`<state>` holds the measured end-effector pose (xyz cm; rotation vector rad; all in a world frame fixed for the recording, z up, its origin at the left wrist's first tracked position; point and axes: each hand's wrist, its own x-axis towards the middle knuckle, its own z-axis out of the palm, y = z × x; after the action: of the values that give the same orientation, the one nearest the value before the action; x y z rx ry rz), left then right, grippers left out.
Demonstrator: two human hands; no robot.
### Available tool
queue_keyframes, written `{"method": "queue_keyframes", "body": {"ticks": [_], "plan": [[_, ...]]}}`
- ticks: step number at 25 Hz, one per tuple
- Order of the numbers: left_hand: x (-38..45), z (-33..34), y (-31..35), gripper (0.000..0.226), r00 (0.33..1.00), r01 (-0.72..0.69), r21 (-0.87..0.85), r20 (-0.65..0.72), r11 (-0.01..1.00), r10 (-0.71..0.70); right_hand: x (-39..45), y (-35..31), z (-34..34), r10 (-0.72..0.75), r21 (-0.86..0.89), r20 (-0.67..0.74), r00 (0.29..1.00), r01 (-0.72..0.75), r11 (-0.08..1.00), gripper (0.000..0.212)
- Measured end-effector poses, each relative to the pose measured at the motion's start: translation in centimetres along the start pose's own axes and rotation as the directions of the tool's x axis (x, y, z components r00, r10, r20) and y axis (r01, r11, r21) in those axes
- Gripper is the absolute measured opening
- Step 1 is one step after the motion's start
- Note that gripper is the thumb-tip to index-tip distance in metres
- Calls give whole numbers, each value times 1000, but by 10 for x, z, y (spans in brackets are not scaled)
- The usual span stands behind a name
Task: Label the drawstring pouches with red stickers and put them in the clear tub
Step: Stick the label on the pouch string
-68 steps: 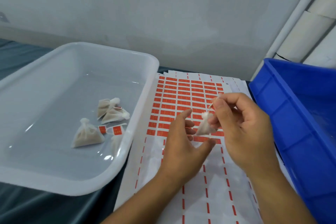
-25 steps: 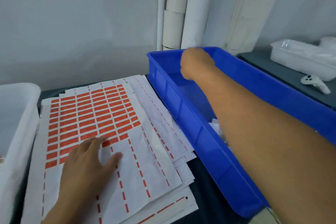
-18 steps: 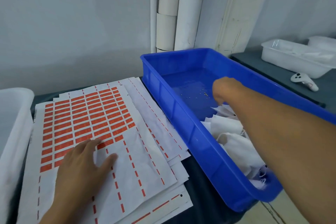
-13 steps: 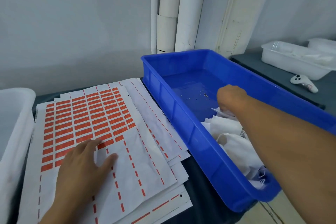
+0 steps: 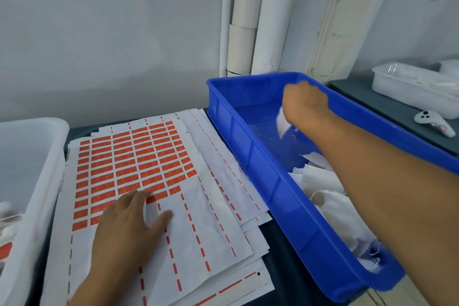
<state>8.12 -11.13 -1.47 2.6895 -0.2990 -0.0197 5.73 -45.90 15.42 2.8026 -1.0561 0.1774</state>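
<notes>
My right hand (image 5: 305, 104) is raised over the blue bin (image 5: 270, 181) and grips a small white drawstring pouch (image 5: 282, 124) that hangs below it. More white pouches (image 5: 332, 196) lie heaped in the bin's near end, partly behind my forearm. My left hand (image 5: 129, 226) rests flat, fingers spread, on the sheet of red stickers (image 5: 134, 164) in the middle of the table. The clear tub (image 5: 37, 169) stands at the left edge, with a pouch and a red sticker just showing inside.
Several sticker sheets are stacked under the top one, on a dark table. White rolls (image 5: 244, 17) stand against the wall behind the bin. At the far right sit another clear tub (image 5: 412, 89) and a white controller (image 5: 433, 125).
My right hand went from the sticker sheet into the blue bin, dipped to the pouch heap, and has now lifted up with one pouch. My left hand stayed flat on the sheet.
</notes>
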Motion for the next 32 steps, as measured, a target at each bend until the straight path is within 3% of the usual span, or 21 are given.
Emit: {"method": "queue_keyframes", "body": {"ticks": [3, 5, 7, 9, 10, 12, 14, 16, 19, 24, 29, 32], "plan": [[-2, 2, 0, 84, 1000, 3, 58, -18, 998, -2, 2, -49, -45, -143, 237, -175, 974, 183, 954, 7], [-4, 1, 2, 81, 1000, 0, 52, -29, 999, 2, -10, -81, -69, -260, 369, -253, 932, 342, 865, 15], [-6, -4, 3, 76, 998, 25, -17, -59, 1000, -26, -31, -107, -80, -410, 511, -226, 884, 466, 722, 17], [-6, -13, 4, 67, 984, 35, -210, -164, 977, -70, -56, -133, -77, -583, 612, -123, 803, 524, 592, 16], [-7, -18, 6, 61, 969, -1, -359, -231, 933, -88, -66, -144, -70, -654, 636, -65, 753, 537, 555, 16], [-8, -28, 6, 52, 942, -136, -663, -317, 736, -110, -83, -163, -47, -755, 658, 14, 655, 563, 500, 17], [-8, -36, 4, 54, 958, -192, -832, -273, 521, -83, -98, -180, -20, -828, 665, 37, 559, 605, 438, 16], [-7, -35, 0, 61, 975, -181, -840, -221, 512, -17, -109, -189, 7, -856, 722, 57, 514, 571, 390, 14], [-2, -30, -5, 56, 982, -134, -781, -189, 610, -26, -115, -192, 39, -807, 801, 10, 590, 479, 360, 14], [7, -25, -14, 51, 972, -2, -856, -124, 518, -201, -123, -181, 76, -653, 875, -107, 750, 383, 296, 13], [8, -27, -11, 45, 967, 68, -860, -67, 505, -244, -135, -173, 96, -596, 831, -105, 796, 400, 387, 16], [6, -26, -9, 41, 988, 48, -819, -44, 572, -145, -137, -168, 100, -573, 920, -86, 815, 285, 268, 19]]}}
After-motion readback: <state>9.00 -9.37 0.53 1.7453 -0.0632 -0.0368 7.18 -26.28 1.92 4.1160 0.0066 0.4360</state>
